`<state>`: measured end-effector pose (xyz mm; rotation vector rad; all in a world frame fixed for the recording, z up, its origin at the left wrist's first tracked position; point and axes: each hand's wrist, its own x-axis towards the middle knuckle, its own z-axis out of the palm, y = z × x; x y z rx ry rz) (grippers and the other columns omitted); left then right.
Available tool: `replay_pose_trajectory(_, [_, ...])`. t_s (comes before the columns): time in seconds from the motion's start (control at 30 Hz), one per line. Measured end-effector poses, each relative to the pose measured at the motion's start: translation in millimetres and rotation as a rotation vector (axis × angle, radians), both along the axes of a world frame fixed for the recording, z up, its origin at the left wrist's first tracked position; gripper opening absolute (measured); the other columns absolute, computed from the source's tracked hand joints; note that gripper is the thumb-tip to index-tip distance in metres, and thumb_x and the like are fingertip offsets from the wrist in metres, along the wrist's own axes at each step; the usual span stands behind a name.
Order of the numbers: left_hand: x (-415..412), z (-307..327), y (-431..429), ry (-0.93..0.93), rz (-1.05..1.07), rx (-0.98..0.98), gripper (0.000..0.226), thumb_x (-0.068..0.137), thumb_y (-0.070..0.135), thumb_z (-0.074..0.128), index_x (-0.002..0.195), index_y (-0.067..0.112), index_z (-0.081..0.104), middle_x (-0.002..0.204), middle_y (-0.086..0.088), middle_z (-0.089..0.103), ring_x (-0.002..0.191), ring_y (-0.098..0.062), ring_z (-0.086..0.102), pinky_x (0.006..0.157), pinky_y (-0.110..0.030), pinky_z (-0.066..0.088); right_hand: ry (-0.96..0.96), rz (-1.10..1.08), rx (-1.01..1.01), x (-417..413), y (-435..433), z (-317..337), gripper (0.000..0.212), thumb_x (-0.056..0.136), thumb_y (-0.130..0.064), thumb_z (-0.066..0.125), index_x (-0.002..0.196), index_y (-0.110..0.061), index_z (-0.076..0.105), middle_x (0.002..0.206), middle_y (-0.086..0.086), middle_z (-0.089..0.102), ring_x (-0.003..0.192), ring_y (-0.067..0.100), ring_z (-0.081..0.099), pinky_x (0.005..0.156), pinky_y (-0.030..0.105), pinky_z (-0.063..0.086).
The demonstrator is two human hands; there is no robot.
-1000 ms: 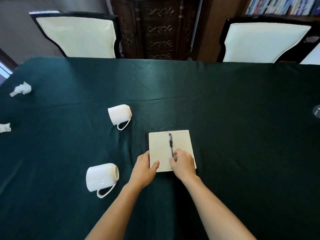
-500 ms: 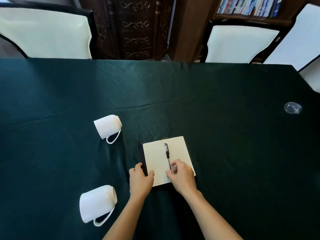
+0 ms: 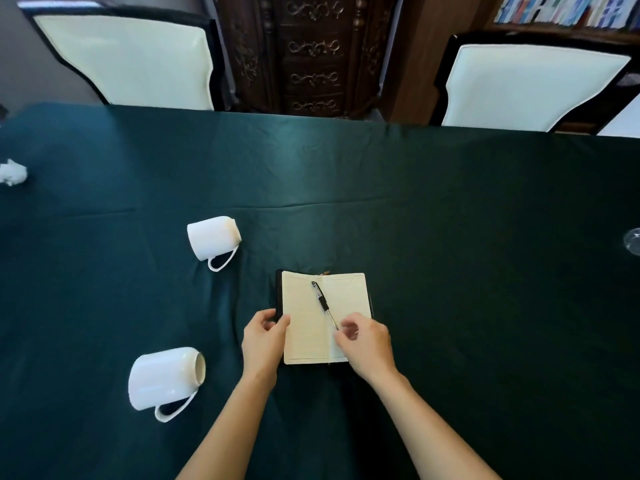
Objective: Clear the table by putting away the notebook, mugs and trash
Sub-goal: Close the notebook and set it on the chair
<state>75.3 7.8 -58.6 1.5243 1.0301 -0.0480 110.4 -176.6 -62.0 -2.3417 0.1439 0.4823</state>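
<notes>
Your left hand (image 3: 265, 336) pinches the left edge of the open notebook (image 3: 323, 317) at center frame on the green surface (image 3: 450, 237). Your right hand (image 3: 367, 341) hovers half-curled, empty, by the pen (image 3: 323, 303). Two tipped mugs (image 3: 213, 239) lie at left; crumpled trash (image 3: 12, 172) sits far left.

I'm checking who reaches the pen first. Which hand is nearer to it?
Right. The right hand sits at the pen's tip; the left hand grips the notebook's left edge.

A dark green cloth (image 3: 450, 209) covers the counter. On it, two white mugs (image 3: 213, 239) (image 3: 162, 377), a cream-paged, black-covered notebook (image 3: 304, 327) under a black pen (image 3: 322, 301), and white crumpled paper (image 3: 12, 172).
</notes>
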Motion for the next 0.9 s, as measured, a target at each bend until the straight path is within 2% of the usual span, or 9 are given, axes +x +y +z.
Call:
replay_pose_trajectory(0.13, [-0.8,18.4,-20.4,-0.079,0.000,0.114,0.021,0.090,0.020,0.075,0.110,0.024,0.069,0.095,0.008,0.069,0.093,-0.016,0.069,0.083,-0.034,0.054,-0.030,0.121,0.042,-8.2,1.6,-2.6,0.013,0.086,-0.033,0.072,0.096,-0.024,0.073,0.086,-0.007,0.075,0.081,0.015,0.070,0.078,0.032,0.059])
replay_pose_trajectory(0.3, [4.5,45.2,-50.3,-0.124,-0.143,0.278,0.013,0.091,0.022,0.074,0.099,0.031,0.070,0.096,0.010,0.073,0.092,-0.015,0.070,0.082,-0.032,0.054,-0.014,0.206,0.138,-5.8,-9.4,-3.7,0.021,0.093,-0.032,0.069,0.110,-0.022,0.076,0.091,-0.009,0.071,0.083,0.011,0.067,0.074,0.022,0.056])
replay_pose_trajectory(0.4, [10.2,48.8,-70.8,-0.155,-0.203,0.317,0.014,0.091,0.023,0.075,0.096,0.034,0.067,0.095,0.009,0.075,0.088,-0.015,0.071,0.080,-0.029,0.055,-0.046,0.341,0.101,0.6,-15.1,0.6,0.023,0.098,-0.027,0.060,0.112,-0.024,0.078,0.106,0.001,0.070,0.098,0.020,0.064,0.086,0.036,0.058])
replay_pose_trajectory(0.47, [13.0,45.5,-84.7,-0.167,-0.256,0.352,0.013,0.091,0.027,0.076,0.097,0.036,0.067,0.095,0.008,0.074,0.086,-0.013,0.070,0.076,-0.021,0.052,-0.063,0.371,0.064,4.3,-17.6,2.8,0.028,0.100,-0.026,0.053,0.112,-0.023,0.077,0.114,0.006,0.064,0.109,0.025,0.056,0.092,0.040,0.054])
replay_pose_trajectory(0.53, [13.0,36.2,-99.3,-0.185,-0.345,0.406,0.010,0.094,0.030,0.073,0.103,0.034,0.070,0.099,0.005,0.072,0.090,-0.011,0.068,0.078,-0.015,0.051,-0.074,0.261,0.049,9.4,-27.3,4.0,0.029,0.099,-0.021,0.050,0.110,-0.017,0.077,0.119,0.010,0.063,0.113,0.030,0.056,0.095,0.039,0.050])
replay_pose_trajectory(0.63, [5.2,13.7,-114.7,-0.067,-0.584,0.626,0.029,0.100,0.033,0.066,0.126,0.024,0.073,0.120,-0.001,0.062,0.112,-0.020,0.059,0.094,-0.035,0.054,-0.028,-0.116,0.062,20.3,-53.2,3.7,0.035,0.101,-0.011,0.049,0.131,-0.010,0.069,0.132,0.015,0.065,0.124,0.033,0.059,0.105,0.035,0.044])
replay_pose_trajectory(0.7, [-3.2,0.4,-123.1,0.047,-0.703,0.767,0.041,0.100,0.032,0.064,0.141,0.027,0.064,0.137,-0.006,0.049,0.123,-0.026,0.049,0.098,-0.038,0.053,0.094,-0.241,0.133,24.6,-66.3,3.6,0.039,0.104,-0.019,0.050,0.140,-0.010,0.061,0.136,0.011,0.068,0.130,0.028,0.059,0.110,0.035,0.042])
replay_pose_trajectory(0.8, [-4.2,-0.3,-128.0,0.105,-0.583,0.587,0.049,0.096,0.025,0.070,0.143,0.033,0.059,0.148,-0.014,0.039,0.132,-0.032,0.044,0.106,-0.037,0.044,0.227,-0.186,0.224,24.4,-61.9,7.1,0.051,0.096,-0.036,0.064,0.140,-0.011,0.059,0.130,0.006,0.072,0.127,0.024,0.062,0.110,0.036,0.046])
replay_pose_trajectory(0.9, [-3.3,4.2,-119.1,0.124,-0.447,0.379,0.069,0.083,0.017,0.082,0.143,0.034,0.051,0.131,-0.010,0.055,0.117,-0.024,0.054,0.096,-0.032,0.047,0.284,-0.198,0.230,19.6,-51.3,6.9,0.059,0.091,-0.034,0.070,0.143,-0.010,0.055,0.137,0.009,0.065,0.132,0.026,0.057,0.111,0.038,0.045])
